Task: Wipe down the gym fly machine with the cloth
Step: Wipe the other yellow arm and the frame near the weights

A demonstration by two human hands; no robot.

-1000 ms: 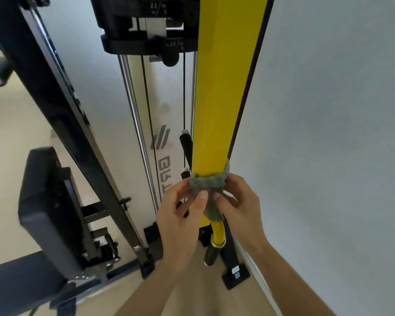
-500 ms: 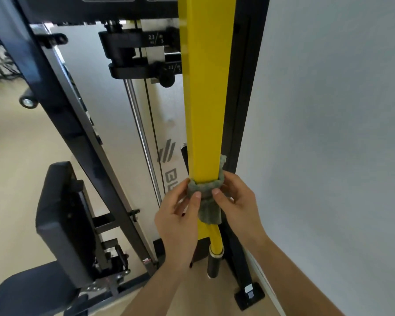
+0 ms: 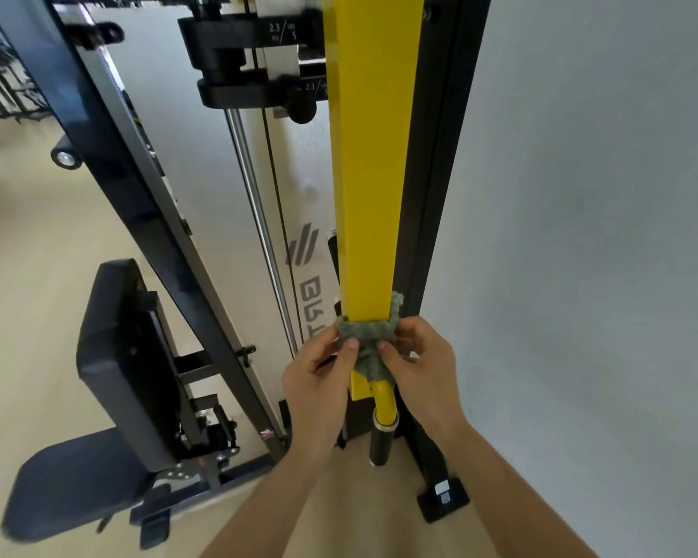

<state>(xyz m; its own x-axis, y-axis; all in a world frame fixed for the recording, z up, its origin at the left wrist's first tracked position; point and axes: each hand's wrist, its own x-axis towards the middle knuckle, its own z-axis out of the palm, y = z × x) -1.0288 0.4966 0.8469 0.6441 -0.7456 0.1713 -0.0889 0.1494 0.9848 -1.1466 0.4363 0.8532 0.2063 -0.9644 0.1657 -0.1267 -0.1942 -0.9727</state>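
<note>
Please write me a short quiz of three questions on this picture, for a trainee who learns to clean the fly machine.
1. True or false: the cloth is wrapped around the yellow arm.
2. How many hands pinch the cloth? A) none B) one C) both
3. Fill in: the black back pad stands on the person's ____ side.

Key: 1 true. 2 C: the left hand and the right hand both pinch it. 3 left.
</note>
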